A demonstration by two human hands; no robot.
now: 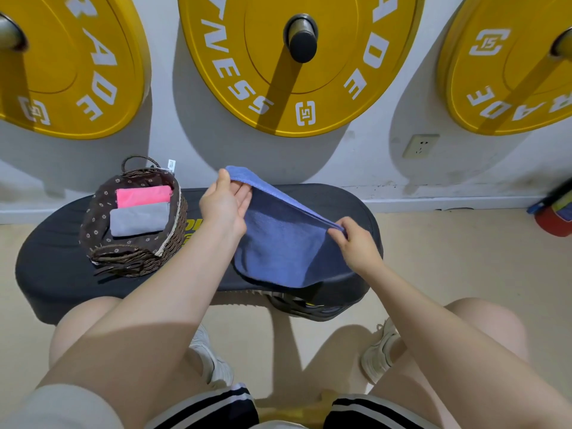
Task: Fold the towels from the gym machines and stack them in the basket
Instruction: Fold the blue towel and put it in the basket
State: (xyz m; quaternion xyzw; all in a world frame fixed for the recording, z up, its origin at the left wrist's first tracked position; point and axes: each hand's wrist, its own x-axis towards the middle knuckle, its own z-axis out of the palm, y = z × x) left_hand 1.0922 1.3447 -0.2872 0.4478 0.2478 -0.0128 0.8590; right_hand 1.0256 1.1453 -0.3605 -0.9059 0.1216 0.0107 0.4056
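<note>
Head view: both hands, left hand point(224, 205) and right hand point(356, 243), pinch the raised blue towel point(278, 243) edge.

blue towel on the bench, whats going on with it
A person is folding the blue towel over the black bench. The left hand pinches its far corner and the right hand pinches the near corner, lifting one edge. A pink towel and a grey towel already lie folded in the wicker basket.
</note>
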